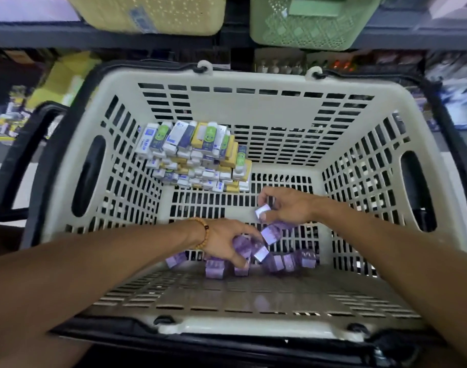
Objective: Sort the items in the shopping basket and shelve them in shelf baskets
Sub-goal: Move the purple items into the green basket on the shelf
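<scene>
A beige slotted shopping basket (pixel 235 83) with black handles fills the view. Several small purple boxes (pixel 285 261) lie loose near its front wall. My left hand (pixel 227 241), with a bead bracelet on the wrist, is curled over a clutch of these purple boxes and grips them. My right hand (pixel 288 205) pinches one small purple box (pixel 262 211) between thumb and fingers, with more purple boxes just under it. At the back left of the basket stands a stacked pile of white, blue, green and yellow eraser packs (pixel 195 155).
On the shelf above stand a yellow shelf basket (pixel 152 14) at left and a green shelf basket (pixel 306 25) at right. Lower shelves behind the shopping basket hold blurred goods. The basket's black handles (pixel 20 160) lie folded down at its sides.
</scene>
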